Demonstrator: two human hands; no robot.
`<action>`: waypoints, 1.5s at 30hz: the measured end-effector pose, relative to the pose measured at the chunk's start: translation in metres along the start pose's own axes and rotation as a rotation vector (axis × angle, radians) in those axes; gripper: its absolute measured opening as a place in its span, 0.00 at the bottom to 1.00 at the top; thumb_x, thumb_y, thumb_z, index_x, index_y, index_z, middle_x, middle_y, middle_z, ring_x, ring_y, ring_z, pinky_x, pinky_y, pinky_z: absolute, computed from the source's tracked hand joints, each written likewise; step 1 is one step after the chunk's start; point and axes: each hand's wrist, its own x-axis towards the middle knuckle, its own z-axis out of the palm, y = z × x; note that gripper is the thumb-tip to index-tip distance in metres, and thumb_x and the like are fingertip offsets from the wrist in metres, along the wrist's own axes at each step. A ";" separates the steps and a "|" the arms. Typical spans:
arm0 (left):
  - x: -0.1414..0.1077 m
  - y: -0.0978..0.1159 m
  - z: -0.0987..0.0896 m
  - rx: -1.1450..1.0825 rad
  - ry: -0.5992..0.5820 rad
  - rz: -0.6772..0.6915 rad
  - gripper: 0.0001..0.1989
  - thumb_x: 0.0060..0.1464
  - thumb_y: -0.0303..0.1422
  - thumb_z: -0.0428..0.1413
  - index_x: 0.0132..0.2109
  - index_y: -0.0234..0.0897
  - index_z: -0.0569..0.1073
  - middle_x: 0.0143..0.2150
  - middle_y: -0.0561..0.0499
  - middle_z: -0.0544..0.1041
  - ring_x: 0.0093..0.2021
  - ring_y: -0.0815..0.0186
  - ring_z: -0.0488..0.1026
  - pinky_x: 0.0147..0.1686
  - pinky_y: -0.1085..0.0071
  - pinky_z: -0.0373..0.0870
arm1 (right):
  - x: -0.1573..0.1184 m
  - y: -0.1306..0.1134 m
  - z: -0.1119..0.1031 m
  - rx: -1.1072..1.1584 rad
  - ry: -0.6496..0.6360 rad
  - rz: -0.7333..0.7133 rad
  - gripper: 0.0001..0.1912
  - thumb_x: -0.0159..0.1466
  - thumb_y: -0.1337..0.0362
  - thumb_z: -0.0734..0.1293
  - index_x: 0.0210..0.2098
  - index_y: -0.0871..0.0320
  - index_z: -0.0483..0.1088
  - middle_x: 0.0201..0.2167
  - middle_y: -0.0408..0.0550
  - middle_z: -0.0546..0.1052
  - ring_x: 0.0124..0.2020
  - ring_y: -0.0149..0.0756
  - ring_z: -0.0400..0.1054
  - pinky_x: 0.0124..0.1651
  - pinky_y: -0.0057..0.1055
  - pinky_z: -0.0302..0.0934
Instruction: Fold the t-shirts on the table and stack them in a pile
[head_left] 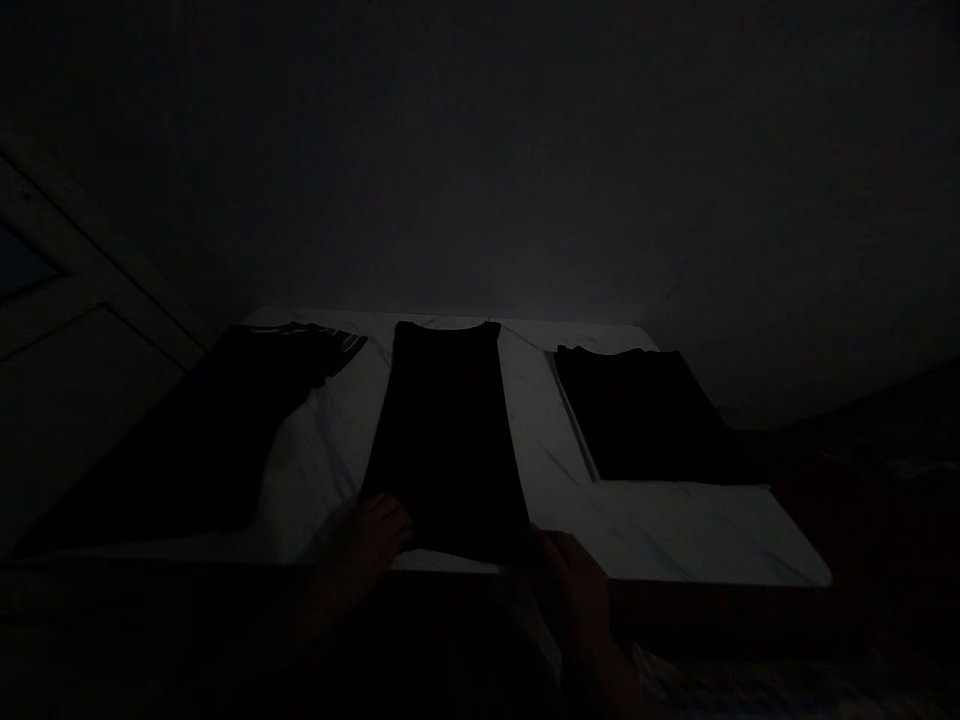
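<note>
A dark shirt (450,430), folded narrow along its sides, lies flat in the middle of the white marble-patterned table (675,535). Its neckline points at the wall and its hem faces me. My left hand (379,530) is closed on the hem's left corner, fingers over the cloth and thumb hidden. At the right corner, my right hand (576,580) pinches the edge between thumb and fingers. The light is very dim, so fine detail of fingers and fabric is lost.
A dark garment with pale stripes near its sleeve (202,440) spreads over the table's left side. Folded dark clothing (652,415) lies at the right. Behind the table rises a plain wall (480,160); a panelled door (82,270) stands at the left.
</note>
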 end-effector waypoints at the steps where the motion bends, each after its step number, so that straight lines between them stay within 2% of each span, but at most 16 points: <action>1: -0.003 -0.001 0.000 -0.010 0.006 0.007 0.09 0.65 0.27 0.50 0.38 0.40 0.74 0.38 0.51 0.76 0.40 0.64 0.70 0.41 0.67 0.66 | -0.001 0.000 -0.001 -0.014 0.005 -0.002 0.24 0.59 0.75 0.60 0.52 0.56 0.74 0.38 0.51 0.80 0.38 0.39 0.74 0.39 0.31 0.67; 6: -0.014 -0.012 0.009 0.128 -0.089 0.073 0.06 0.60 0.24 0.55 0.38 0.40 0.74 0.38 0.51 0.78 0.40 0.62 0.72 0.41 0.65 0.66 | -0.003 0.000 0.000 -0.049 -0.084 0.012 0.22 0.58 0.76 0.61 0.47 0.54 0.76 0.37 0.50 0.80 0.37 0.40 0.74 0.38 0.31 0.67; 9: -0.021 -0.013 0.011 0.200 -0.134 0.065 0.05 0.57 0.25 0.59 0.39 0.41 0.75 0.37 0.51 0.79 0.39 0.60 0.73 0.39 0.64 0.66 | -0.012 0.004 -0.005 0.008 -0.119 0.077 0.24 0.58 0.74 0.61 0.50 0.52 0.75 0.39 0.50 0.81 0.39 0.40 0.75 0.40 0.32 0.69; 12: -0.020 -0.014 -0.002 0.126 -0.098 0.065 0.03 0.59 0.30 0.60 0.40 0.42 0.75 0.38 0.51 0.79 0.41 0.61 0.74 0.42 0.64 0.68 | -0.018 0.011 -0.022 0.158 -0.200 0.167 0.23 0.62 0.69 0.62 0.55 0.51 0.74 0.45 0.52 0.81 0.44 0.42 0.76 0.44 0.34 0.71; 14: -0.004 -0.019 -0.016 0.065 -0.024 0.051 0.04 0.63 0.33 0.56 0.44 0.43 0.75 0.42 0.51 0.79 0.44 0.61 0.75 0.45 0.64 0.70 | -0.008 0.016 -0.033 0.278 -0.254 0.180 0.23 0.66 0.62 0.63 0.59 0.52 0.71 0.51 0.54 0.79 0.48 0.44 0.76 0.48 0.38 0.72; 16: 0.024 -0.028 -0.029 0.053 0.077 0.038 0.09 0.66 0.35 0.52 0.49 0.43 0.75 0.49 0.48 0.79 0.49 0.60 0.75 0.50 0.62 0.71 | 0.018 0.018 -0.034 0.324 -0.243 0.153 0.23 0.69 0.58 0.61 0.62 0.52 0.69 0.55 0.55 0.77 0.53 0.45 0.74 0.53 0.41 0.71; 18: 0.056 -0.038 -0.035 0.085 0.151 0.044 0.17 0.67 0.37 0.50 0.60 0.41 0.71 0.60 0.44 0.75 0.60 0.57 0.70 0.59 0.57 0.66 | 0.052 0.017 -0.023 0.248 -0.172 0.119 0.23 0.71 0.60 0.58 0.64 0.54 0.67 0.59 0.56 0.74 0.58 0.46 0.70 0.58 0.44 0.68; 21: 0.090 -0.051 -0.030 0.150 0.085 0.077 0.27 0.66 0.39 0.51 0.69 0.41 0.61 0.71 0.41 0.62 0.71 0.53 0.58 0.67 0.49 0.56 | 0.093 0.012 0.007 0.068 -0.189 -0.016 0.28 0.70 0.62 0.60 0.68 0.60 0.61 0.67 0.60 0.65 0.69 0.51 0.57 0.65 0.54 0.59; 24: 0.104 -0.061 -0.023 0.157 -0.063 0.106 0.26 0.65 0.41 0.51 0.68 0.44 0.63 0.70 0.42 0.64 0.70 0.51 0.59 0.67 0.44 0.54 | 0.107 0.010 0.028 -0.012 -0.345 -0.193 0.35 0.68 0.57 0.65 0.71 0.59 0.54 0.71 0.60 0.56 0.73 0.56 0.46 0.67 0.62 0.51; 27: 0.141 -0.068 -0.029 0.051 0.009 0.110 0.22 0.64 0.41 0.53 0.63 0.44 0.69 0.65 0.43 0.71 0.66 0.52 0.65 0.65 0.48 0.57 | 0.118 0.012 0.030 -0.026 -0.381 -0.212 0.34 0.70 0.57 0.63 0.72 0.54 0.51 0.73 0.56 0.52 0.74 0.53 0.43 0.68 0.61 0.50; 30: 0.225 -0.071 -0.045 -0.141 0.166 0.093 0.16 0.60 0.39 0.58 0.53 0.43 0.76 0.55 0.44 0.78 0.57 0.54 0.73 0.60 0.58 0.65 | 0.144 0.013 0.032 -0.046 -0.358 -0.171 0.32 0.71 0.60 0.62 0.71 0.56 0.54 0.72 0.57 0.54 0.73 0.52 0.45 0.69 0.59 0.50; 32: 0.293 -0.070 -0.052 -0.221 0.241 -0.017 0.10 0.53 0.38 0.64 0.43 0.43 0.78 0.47 0.44 0.80 0.53 0.55 0.76 0.58 0.63 0.67 | 0.159 0.012 0.042 -0.058 -0.342 -0.161 0.32 0.70 0.59 0.63 0.71 0.60 0.55 0.71 0.59 0.57 0.72 0.53 0.47 0.69 0.59 0.50; 35: 0.377 -0.066 -0.048 -0.207 0.228 -0.131 0.08 0.50 0.38 0.66 0.36 0.41 0.77 0.41 0.43 0.81 0.50 0.53 0.77 0.56 0.63 0.69 | 0.163 0.010 0.064 -0.046 -0.310 -0.187 0.36 0.70 0.54 0.64 0.72 0.61 0.52 0.71 0.58 0.55 0.72 0.53 0.47 0.70 0.58 0.49; 37: 0.410 -0.064 -0.038 -0.165 0.179 -0.185 0.09 0.51 0.38 0.65 0.36 0.40 0.76 0.40 0.42 0.81 0.50 0.52 0.77 0.55 0.61 0.70 | 0.157 0.010 0.075 -0.024 -0.307 -0.204 0.40 0.69 0.51 0.64 0.73 0.60 0.48 0.73 0.57 0.51 0.73 0.54 0.45 0.70 0.57 0.48; 41: 0.433 -0.067 -0.020 -0.051 0.085 -0.233 0.11 0.54 0.32 0.61 0.46 0.36 0.75 0.47 0.39 0.80 0.52 0.51 0.76 0.54 0.57 0.70 | 0.150 0.013 0.081 0.021 -0.372 -0.179 0.45 0.69 0.46 0.63 0.74 0.56 0.39 0.74 0.54 0.44 0.74 0.56 0.41 0.71 0.59 0.46; 45: 0.430 -0.073 -0.021 0.055 0.088 -0.242 0.17 0.63 0.25 0.47 0.56 0.33 0.72 0.52 0.35 0.78 0.54 0.52 0.75 0.54 0.55 0.69 | 0.155 0.012 0.075 0.067 -0.442 -0.162 0.46 0.69 0.44 0.61 0.74 0.56 0.36 0.74 0.53 0.42 0.74 0.58 0.40 0.71 0.62 0.44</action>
